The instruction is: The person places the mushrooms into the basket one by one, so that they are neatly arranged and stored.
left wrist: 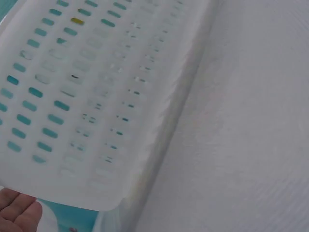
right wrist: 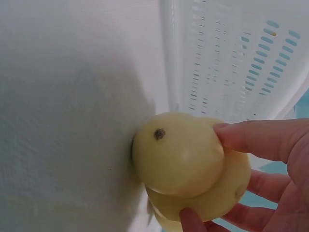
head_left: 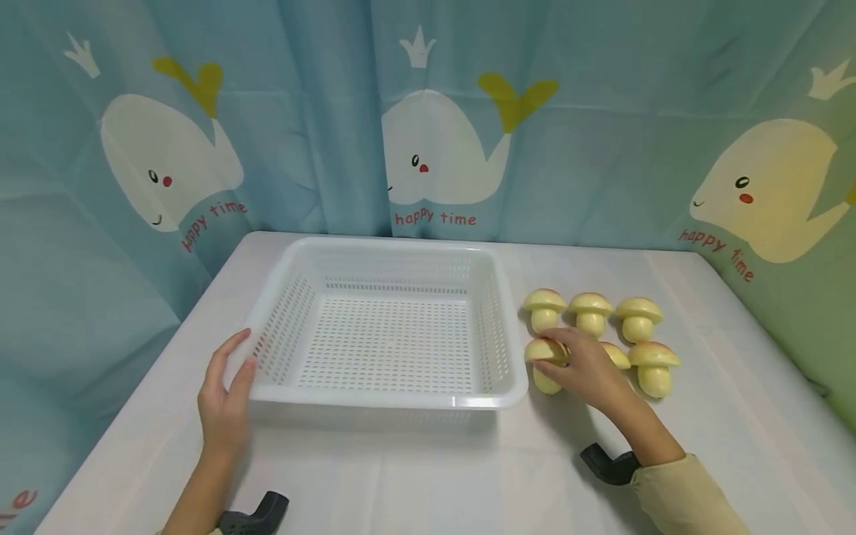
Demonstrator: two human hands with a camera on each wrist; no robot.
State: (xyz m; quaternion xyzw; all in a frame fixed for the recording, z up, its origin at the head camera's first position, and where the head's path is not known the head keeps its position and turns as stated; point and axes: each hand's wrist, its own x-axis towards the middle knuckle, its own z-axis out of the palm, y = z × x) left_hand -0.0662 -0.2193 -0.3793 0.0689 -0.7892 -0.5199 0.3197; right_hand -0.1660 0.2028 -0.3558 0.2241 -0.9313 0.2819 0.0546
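My right hand pinches a pale yellow toy mushroom with a reddish cap top, at the near left of a group. In the right wrist view, the thumb lies on one side of this mushroom and the fingers reach round the cap. Against the left rim of a white perforated plastic basket rests my left hand, its fingers fairly straight. Only a few of its fingers show beside the basket corner in the left wrist view. Nothing lies inside the basket.
More toy mushrooms stand in two rows right of the basket, among them a far left one and a near right one. A white table carries everything. Behind it hangs a blue whale-print curtain.
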